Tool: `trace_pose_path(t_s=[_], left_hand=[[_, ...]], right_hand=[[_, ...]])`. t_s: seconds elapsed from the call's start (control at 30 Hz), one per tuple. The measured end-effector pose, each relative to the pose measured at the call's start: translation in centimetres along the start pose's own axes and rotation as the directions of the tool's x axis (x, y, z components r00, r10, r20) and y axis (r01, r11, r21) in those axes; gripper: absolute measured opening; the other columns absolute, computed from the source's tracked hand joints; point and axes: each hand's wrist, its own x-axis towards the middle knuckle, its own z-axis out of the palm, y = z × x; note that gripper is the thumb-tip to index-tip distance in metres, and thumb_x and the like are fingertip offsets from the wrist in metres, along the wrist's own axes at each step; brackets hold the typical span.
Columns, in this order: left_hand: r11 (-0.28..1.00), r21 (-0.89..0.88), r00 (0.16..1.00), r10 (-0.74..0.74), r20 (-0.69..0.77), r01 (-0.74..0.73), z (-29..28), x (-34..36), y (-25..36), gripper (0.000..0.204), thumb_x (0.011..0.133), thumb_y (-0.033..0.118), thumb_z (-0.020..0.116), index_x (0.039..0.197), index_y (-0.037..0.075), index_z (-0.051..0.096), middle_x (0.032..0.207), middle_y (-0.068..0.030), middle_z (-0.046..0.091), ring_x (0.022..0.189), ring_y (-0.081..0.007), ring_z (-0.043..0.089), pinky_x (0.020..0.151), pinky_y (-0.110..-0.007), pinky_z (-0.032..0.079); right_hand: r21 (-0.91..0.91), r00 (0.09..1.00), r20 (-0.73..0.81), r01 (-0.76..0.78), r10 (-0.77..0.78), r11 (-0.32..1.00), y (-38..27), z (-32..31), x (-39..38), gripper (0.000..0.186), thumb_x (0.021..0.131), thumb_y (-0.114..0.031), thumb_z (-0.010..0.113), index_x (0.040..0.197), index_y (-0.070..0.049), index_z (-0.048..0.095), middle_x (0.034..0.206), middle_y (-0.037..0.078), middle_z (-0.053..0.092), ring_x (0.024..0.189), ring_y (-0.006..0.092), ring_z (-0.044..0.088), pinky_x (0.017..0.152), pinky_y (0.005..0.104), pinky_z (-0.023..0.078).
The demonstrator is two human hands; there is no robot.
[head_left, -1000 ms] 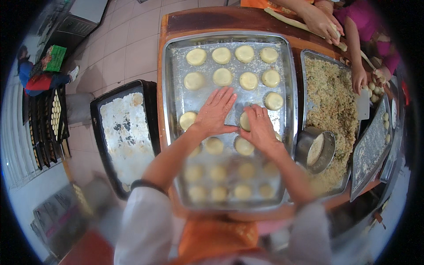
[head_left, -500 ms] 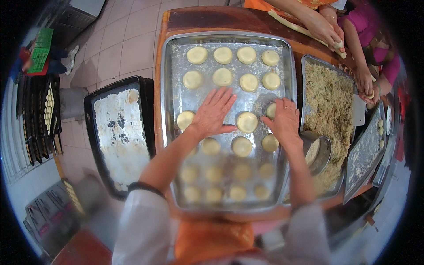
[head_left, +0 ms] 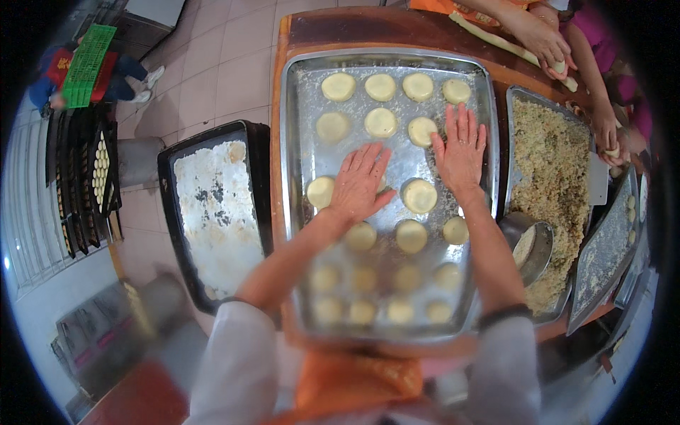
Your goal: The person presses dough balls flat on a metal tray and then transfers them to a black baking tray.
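Note:
Rows of flattened round dough cakes lie in a large metal tray dusted with flour. My left hand is spread flat, palm down, over a cake in the middle row, whose edge shows beside the thumb. Further up on the right, my right hand lies open with fingers stretched, covering the right-end spot of the second row; whatever is under it is hidden. Just left of its thumb is another dough cake. The nearest rows look blurred.
Right of the tray stands a tray of crumbly filling with a metal bowl in it. A blackened baking tray is on the left. Co-workers' hands handle a dough strip. A person carries a green crate.
My right hand has moved forward from the third-row cake to the second row. My left hand stays over nearly the same spot. The person with the green crate shows more fully.

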Motion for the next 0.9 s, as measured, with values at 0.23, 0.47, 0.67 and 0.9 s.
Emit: trace_pose_path(t_s=[0.23,0.47,0.67,0.9], left_hand=[[0.986,-0.109,0.988,-0.119,0.098,0.129,-1.6,-0.7,-0.3,0.067,0.065,0.019,0.074,0.124,0.003,0.045,0.115,-0.0184,0.045,0.107,-0.037,0.044,0.089,-0.043,0.042],[0.964,-0.09,0.945,-0.262,-0.195,0.249,-5.5,2.5,-3.0,0.07,0.064,0.02,0.075,0.125,0.002,0.046,0.116,-0.0224,0.045,0.105,-0.0383,0.046,0.091,-0.042,0.041],[0.944,0.027,0.935,-0.323,-0.148,0.33,-4.5,3.6,-7.2,0.072,0.065,0.027,0.073,0.126,0.0,0.046,0.117,-0.0196,0.048,0.109,-0.0346,0.045,0.094,-0.042,0.037],[0.955,0.291,0.988,-0.019,-0.152,0.063,-5.4,5.1,-6.3,0.076,0.075,0.046,0.063,0.131,-0.002,0.041,0.134,-0.0212,0.04,0.126,-0.0341,0.036,0.106,-0.044,0.026]], right_hand=[[0.128,0.999,-0.002,-0.049,0.05,0.991,0.2,0.3,-0.1,0.064,0.093,-0.042,0.042,0.145,-0.011,0.022,0.149,0.009,0.024,0.137,0.0245,0.021,0.112,0.0447,0.012],[0.141,0.998,-0.05,-0.036,0.044,0.989,0.5,0.2,-0.1,0.063,0.093,-0.041,0.042,0.142,-0.005,0.025,0.143,0.012,0.033,0.133,0.0271,0.028,0.108,0.044,0.022],[0.169,0.998,-0.031,-0.049,0.055,0.984,0.1,-0.3,0.1,0.063,0.093,-0.041,0.043,0.142,-0.005,0.025,0.142,0.012,0.034,0.133,0.0274,0.028,0.107,0.0448,0.023],[0.186,0.998,-0.032,-0.045,0.052,0.981,0.4,-0.2,0.0,0.065,0.092,-0.04,0.047,0.142,-0.005,0.025,0.142,0.012,0.034,0.132,0.0279,0.028,0.107,0.0453,0.023]])
